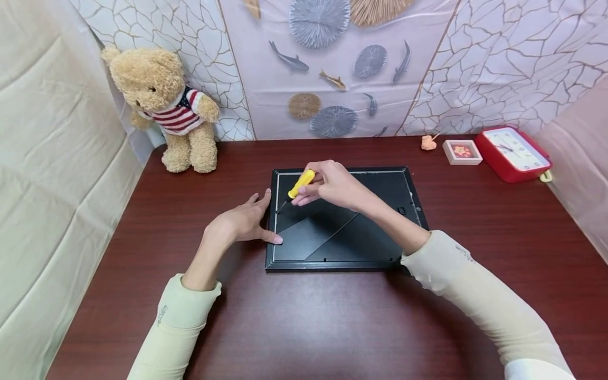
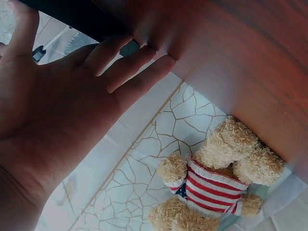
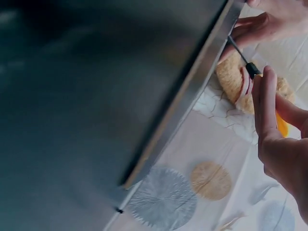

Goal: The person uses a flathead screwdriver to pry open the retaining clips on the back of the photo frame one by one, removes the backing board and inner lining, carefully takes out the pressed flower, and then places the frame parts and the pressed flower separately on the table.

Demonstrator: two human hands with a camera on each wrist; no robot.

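A black picture frame (image 1: 304,248) lies face down on the table, its back panel and the metal tabs along the edge showing. My right hand (image 1: 334,184) grips a screwdriver (image 1: 302,183) by its yellow handle. The shaft slants down to the left, and the tip meets the inner left edge of the frame's back. In the right wrist view the screwdriver's black collar (image 3: 251,70) and thin shaft show clearly. My left hand (image 1: 241,219) rests at the frame's left side, fingers extended along the outer edge and thumb on the border. Its straight fingers also appear in the left wrist view.
On the dark red-brown table (image 1: 304,327), a teddy bear (image 1: 178,113) in a striped sweater stands at the back left. Toward the back right are a small orange heart (image 1: 428,142), a small pale framed box (image 1: 462,152) and a red clock (image 1: 514,153). Patterned cloth (image 1: 266,100) hangs behind.
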